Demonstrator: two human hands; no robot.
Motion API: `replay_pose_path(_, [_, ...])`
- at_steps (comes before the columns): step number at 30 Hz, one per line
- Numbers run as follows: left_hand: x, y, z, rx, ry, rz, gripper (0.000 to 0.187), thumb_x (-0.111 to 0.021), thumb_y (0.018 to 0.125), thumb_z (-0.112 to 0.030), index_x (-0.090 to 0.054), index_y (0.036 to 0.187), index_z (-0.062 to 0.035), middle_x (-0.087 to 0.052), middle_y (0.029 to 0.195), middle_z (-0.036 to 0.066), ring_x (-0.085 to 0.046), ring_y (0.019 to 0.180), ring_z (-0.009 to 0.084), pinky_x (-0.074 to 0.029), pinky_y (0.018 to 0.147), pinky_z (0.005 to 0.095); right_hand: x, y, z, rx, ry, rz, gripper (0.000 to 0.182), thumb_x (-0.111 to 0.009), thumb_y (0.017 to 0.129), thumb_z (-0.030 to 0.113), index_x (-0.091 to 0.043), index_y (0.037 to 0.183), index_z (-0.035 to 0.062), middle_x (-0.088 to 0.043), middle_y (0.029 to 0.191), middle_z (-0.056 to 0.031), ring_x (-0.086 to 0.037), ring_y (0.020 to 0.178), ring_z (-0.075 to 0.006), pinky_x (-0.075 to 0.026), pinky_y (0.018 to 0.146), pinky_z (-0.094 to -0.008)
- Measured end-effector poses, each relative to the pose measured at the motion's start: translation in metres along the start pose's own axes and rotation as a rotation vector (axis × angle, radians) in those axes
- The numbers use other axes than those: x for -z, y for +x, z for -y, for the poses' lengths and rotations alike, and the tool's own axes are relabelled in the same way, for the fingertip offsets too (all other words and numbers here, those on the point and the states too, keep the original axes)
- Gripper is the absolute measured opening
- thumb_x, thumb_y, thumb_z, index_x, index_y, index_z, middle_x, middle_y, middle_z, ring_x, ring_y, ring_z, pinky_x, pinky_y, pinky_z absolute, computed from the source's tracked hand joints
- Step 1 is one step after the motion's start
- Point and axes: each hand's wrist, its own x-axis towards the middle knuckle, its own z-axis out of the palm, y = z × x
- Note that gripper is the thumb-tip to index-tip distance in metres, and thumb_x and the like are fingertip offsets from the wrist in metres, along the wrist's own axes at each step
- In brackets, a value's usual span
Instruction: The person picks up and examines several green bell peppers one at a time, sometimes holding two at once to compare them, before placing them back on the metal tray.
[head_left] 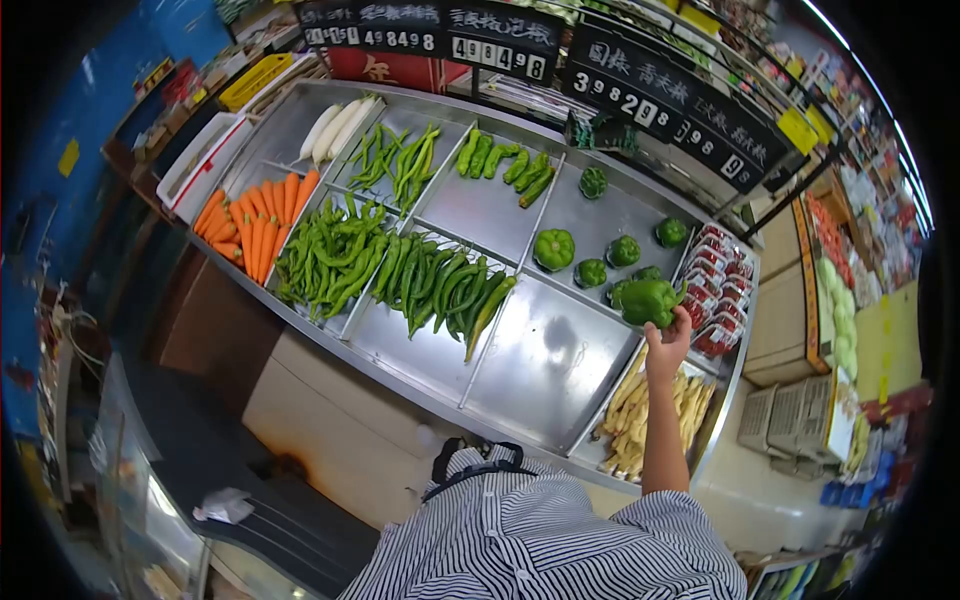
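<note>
At the right of the metal display stand, my right hand (670, 345) has its fingers closed on the near end of a green bell pepper (648, 299). Another green pepper lies partly hidden behind it. Several more peppers are spread over the same compartment, among them a large green bell pepper (553, 249) and a smaller one (623, 251). Packs of red produce (715, 285) in clear wrapping sit just right of the hand. Below it, pale yellow roots or pods (640, 415) fill a compartment, partly covered by my forearm. My left hand is out of sight.
Metal dividers split the display stand (545, 365). Long green peppers (335, 255), darker green peppers (440, 285), carrots (265, 215) and white radishes (338, 130) lie to the left. Black price boards (670, 105) hang over the far edge. Grey crates (800, 415) stand at right.
</note>
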Motion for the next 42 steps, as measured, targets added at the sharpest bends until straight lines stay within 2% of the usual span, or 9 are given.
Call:
replay_pose_path(2, [0.017,0.012,0.062,0.051,0.422,0.075,0.028,-0.045,0.091,-0.046,-0.049,0.082,-0.0196,-0.048,0.083,-0.002,-0.048,0.089,0.0159,-0.036,0.084,0.0416,-0.004,0.001,0.001,0.000,0.020,0.027,0.052,-0.065,0.080,-0.004,-0.041,0.127,-0.0011,-0.053,0.118,-0.0108,-0.055,0.109,-0.0190,-0.043,0.096,-0.0309])
replay_pose_path(4, [0.033,0.022,0.123,0.104,0.700,0.115,0.028,-0.046,0.091,-0.046,-0.049,0.083,-0.0191,-0.048,0.083,-0.002,-0.049,0.089,0.0163,-0.036,0.084,0.0416,-0.008,0.002,0.002,0.013,0.028,0.041,0.051,-0.064,0.080,-0.005,-0.041,0.126,-0.0013,-0.053,0.117,-0.0106,-0.055,0.107,-0.0185,-0.044,0.094,-0.0301])
replay_pose_path(7, [0.051,0.030,0.191,0.167,0.876,0.142,0.028,-0.047,0.090,-0.046,-0.050,0.084,-0.0184,-0.049,0.083,-0.001,-0.049,0.089,0.0169,-0.037,0.083,0.0416,-0.016,0.000,0.013,-0.042,0.083,0.025,0.055,-0.067,0.077,-0.005,-0.042,0.124,-0.0006,-0.053,0.113,-0.0109,-0.056,0.103,-0.0187,-0.047,0.090,-0.0303])
replay_pose_path(11, [0.063,0.036,0.230,0.206,0.949,0.155,0.029,-0.048,0.090,-0.046,-0.050,0.085,-0.0174,-0.050,0.084,0.000,-0.050,0.089,0.0177,-0.038,0.083,0.0416,-0.012,0.001,0.009,-0.021,0.006,0.005,0.056,-0.068,0.076,-0.005,-0.042,0.124,-0.0003,-0.053,0.113,-0.0108,-0.057,0.104,-0.0188,-0.047,0.090,-0.0302])
replay_pose_path(25, [0.072,0.055,0.267,0.210,0.997,0.202,0.031,-0.052,0.089,-0.045,-0.052,0.088,-0.0139,-0.053,0.085,0.004,-0.053,0.090,0.0205,-0.041,0.080,0.0416,0.010,-0.002,-0.001,-0.041,0.047,-0.074,0.055,-0.068,0.075,-0.006,-0.043,0.124,0.0002,-0.053,0.112,-0.0100,-0.057,0.101,-0.0174,-0.047,0.087,-0.0286])
replay_pose_path(30, [0.075,0.061,0.273,0.201,1.010,0.219,0.032,-0.053,0.089,-0.045,-0.052,0.089,-0.0127,-0.054,0.085,0.005,-0.054,0.090,0.0216,-0.042,0.080,0.0416,0.018,-0.002,-0.005,-0.023,-0.002,-0.075,0.057,-0.068,0.075,-0.004,-0.042,0.125,0.0002,-0.053,0.115,-0.0104,-0.057,0.107,-0.0190,-0.046,0.091,-0.0304])
replay_pose_path(42, [0.081,0.077,0.293,0.196,1.015,0.256,0.035,-0.057,0.088,-0.044,-0.054,0.092,-0.0097,-0.056,0.086,0.008,-0.056,0.090,0.0240,-0.045,0.078,0.0416,0.023,-0.001,-0.011,-0.048,0.017,-0.096,0.058,-0.068,0.075,-0.004,-0.042,0.126,0.0000,-0.053,0.115,-0.0111,-0.056,0.106,-0.0181,-0.045,0.094,-0.0301])
